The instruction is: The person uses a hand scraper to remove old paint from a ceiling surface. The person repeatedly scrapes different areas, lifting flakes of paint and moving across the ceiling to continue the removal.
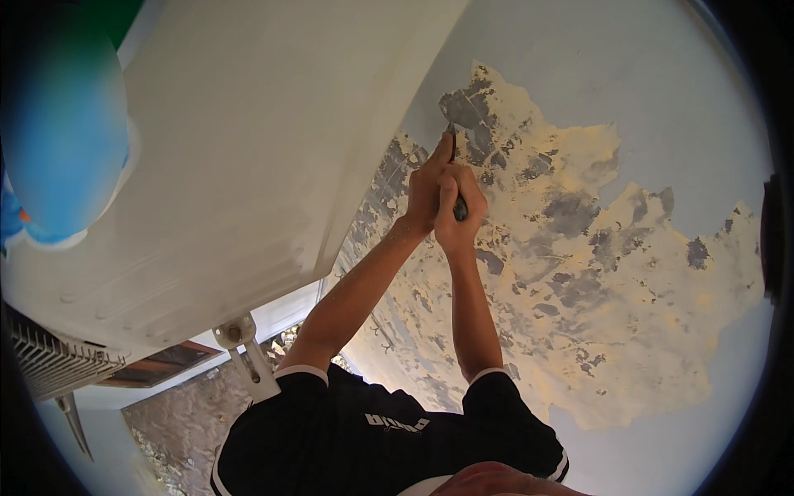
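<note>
Plainly, a rounded, blurred blue shape (66, 157) lay in front of the left end of a large, smooth, off-white panel (273, 140) that sloped across the upper left. Under the panel's lower left edge sat a grey grille of thin parallel slats (62, 355), and next to it a dark brown framed rectangle (161, 365). Lower beneath the panel showed a rough, brownish-grey surface (182, 426), then a pale metal bracket with a round joint (236, 332) close to the panel's bottom edge. A black short-sleeved shirt with white trim (372, 442) filled the space below the panel and to its right.

Just beside the panel's right edge, the bare left hand (424, 188) reached up, its fingers laid along the upper part of a slim, dark-handled hand tool (461, 208); how far they curled around it I could not tell. The tool stood upright to the right of the panel, its narrow tip over the wall's flaking part. The right hand (465, 192), farther from the panel, was clenched around the handle, whose dark end showed below the fingers. Right of the panel spread a patchy, cream-and-grey peeled wall area (612, 322), bordered by smooth blue-grey paint (662, 107).
</note>
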{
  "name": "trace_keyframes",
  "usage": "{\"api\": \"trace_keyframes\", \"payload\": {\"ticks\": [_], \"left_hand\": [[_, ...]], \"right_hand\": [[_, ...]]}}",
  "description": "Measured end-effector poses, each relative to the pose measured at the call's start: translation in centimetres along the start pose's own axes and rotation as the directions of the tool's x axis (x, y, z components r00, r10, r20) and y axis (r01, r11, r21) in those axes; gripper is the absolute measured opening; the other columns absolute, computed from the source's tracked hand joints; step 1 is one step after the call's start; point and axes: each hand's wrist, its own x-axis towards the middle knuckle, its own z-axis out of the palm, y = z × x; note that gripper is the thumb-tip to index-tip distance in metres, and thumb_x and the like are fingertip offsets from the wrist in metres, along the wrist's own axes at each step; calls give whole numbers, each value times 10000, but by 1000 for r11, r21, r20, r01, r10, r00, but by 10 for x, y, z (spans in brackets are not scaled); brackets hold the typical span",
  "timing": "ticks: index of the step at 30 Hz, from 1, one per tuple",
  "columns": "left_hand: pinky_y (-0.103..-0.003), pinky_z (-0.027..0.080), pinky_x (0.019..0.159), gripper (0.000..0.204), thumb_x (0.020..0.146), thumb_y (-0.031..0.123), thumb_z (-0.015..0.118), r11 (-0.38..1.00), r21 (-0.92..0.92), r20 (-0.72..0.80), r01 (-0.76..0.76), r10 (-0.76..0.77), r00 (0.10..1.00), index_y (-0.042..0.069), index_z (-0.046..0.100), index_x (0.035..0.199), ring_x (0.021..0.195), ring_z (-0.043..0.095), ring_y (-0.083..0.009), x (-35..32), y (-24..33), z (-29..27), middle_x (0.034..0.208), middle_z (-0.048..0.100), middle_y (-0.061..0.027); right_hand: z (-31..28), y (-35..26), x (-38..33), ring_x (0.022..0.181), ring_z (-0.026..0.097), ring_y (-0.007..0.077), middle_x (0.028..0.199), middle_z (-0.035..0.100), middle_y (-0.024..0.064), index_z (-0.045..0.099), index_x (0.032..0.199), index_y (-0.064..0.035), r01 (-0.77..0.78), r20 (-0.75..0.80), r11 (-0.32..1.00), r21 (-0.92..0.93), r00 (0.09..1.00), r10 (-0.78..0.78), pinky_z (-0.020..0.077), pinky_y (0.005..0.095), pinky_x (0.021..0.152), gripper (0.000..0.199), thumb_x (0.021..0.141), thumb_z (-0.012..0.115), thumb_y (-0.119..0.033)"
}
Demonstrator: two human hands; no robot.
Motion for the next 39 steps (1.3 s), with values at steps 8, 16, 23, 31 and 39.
{"api": "trace_keyframes", "payload": {"ticks": [8,16,23,31,39], "left_hand": [[-293,515,645,655,1035,336,558,997,-73,-21,-4,2,1000,40,359,1584,773,607,-134,2,-30,1,1063,682,-104],[-274,490,623,765,1041,462,524,887,-457,22,-67,87,996,1,288,1605,652,530,-95,-21,-48,12,818,626,-29],[-341,525,630,826,995,471,552,972,-227,-44,-61,52,998,-8,271,1607,749,630,-162,-16,-8,27,1142,665,-184],[-284,531,633,664,1035,304,527,997,-40,-145,-63,56,988,-4,328,1588,734,628,-125,-7,-36,34,1184,694,-150],[-350,543,638,662,1039,293,505,992,-98,-51,-85,80,995,43,294,1614,694,652,-231,-10,-27,16,1203,678,-196]], "right_hand": [[15,20,5,737,522,237,807,560,124,569,842,45,65,33,996,64,997,-67,499,378,839,193,1004,531,-53],[17,-13,1,694,488,252,779,549,141,573,806,25,142,23,989,-35,990,-142,431,370,660,154,952,537,-13],[-23,-4,-1,699,522,304,810,577,173,603,826,29,190,100,982,1,977,-189,449,366,660,79,848,542,75],[-16,0,12,697,468,273,776,501,122,562,831,21,35,170,998,60,984,-45,432,353,686,143,964,512,12],[-11,16,2,693,497,316,767,530,169,551,784,48,13,129,999,34,991,-17,465,377,724,83,863,536,68]]}}
